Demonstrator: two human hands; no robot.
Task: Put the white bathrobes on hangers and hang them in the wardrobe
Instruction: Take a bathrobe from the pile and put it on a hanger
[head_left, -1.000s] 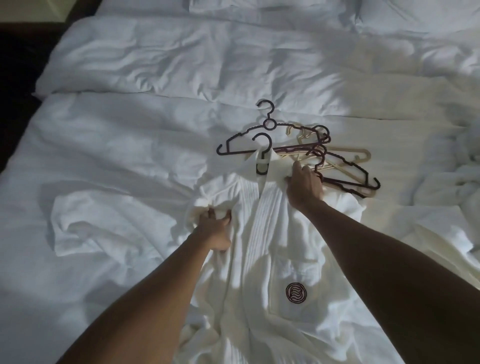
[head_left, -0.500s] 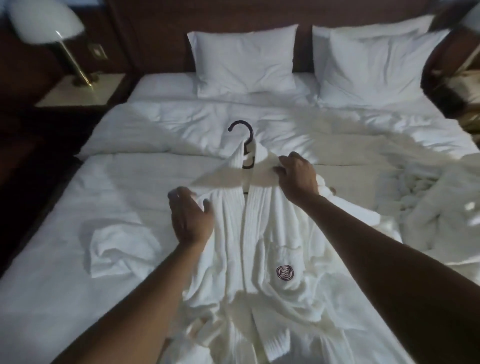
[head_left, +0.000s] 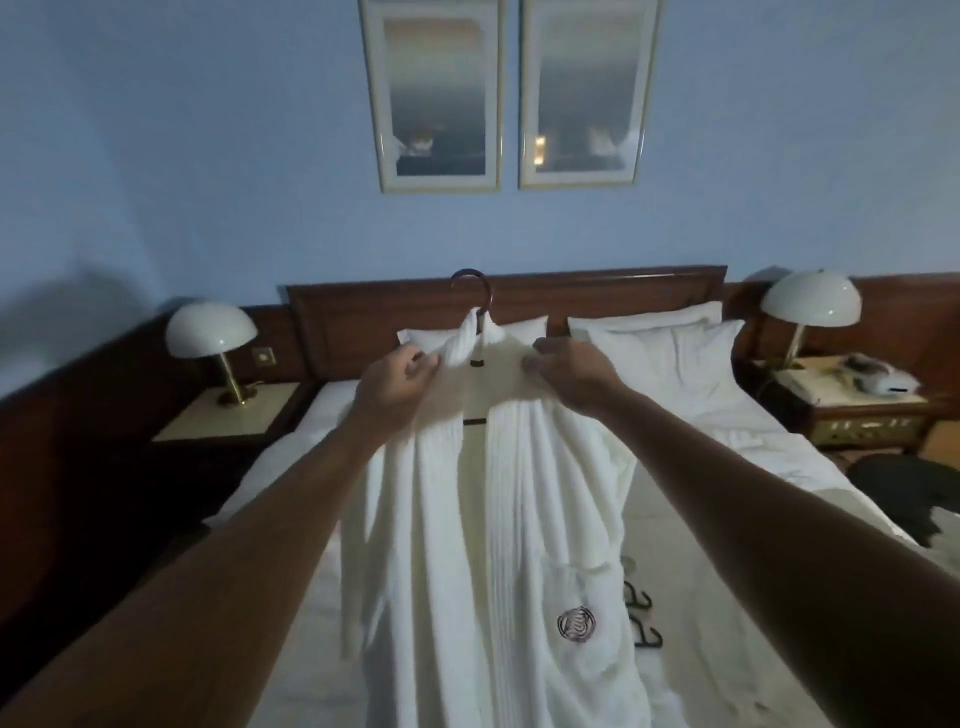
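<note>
A white bathrobe (head_left: 498, 519) with a dark round logo on its pocket hangs in the air over the bed, draped on a dark hanger (head_left: 475, 291) whose hook sticks up above the collar. My left hand (head_left: 400, 379) grips the robe's left shoulder. My right hand (head_left: 566, 371) grips the right shoulder. Both arms are stretched forward. Spare dark hangers (head_left: 641, 618) lie on the bed, partly hidden behind the robe's right side.
The white bed (head_left: 727, 457) with pillows (head_left: 660, 343) fills the middle, a wooden headboard behind it. Bedside tables with dome lamps (head_left: 210, 330) (head_left: 810, 299) stand on both sides. A dark cloth (head_left: 904, 493) lies at the bed's right edge. Two framed pictures hang on the wall.
I lifted the robe on its hanger off the bed into the air. Both hands moved up to its shoulders, and my view tilted up toward the headboard and wall.
</note>
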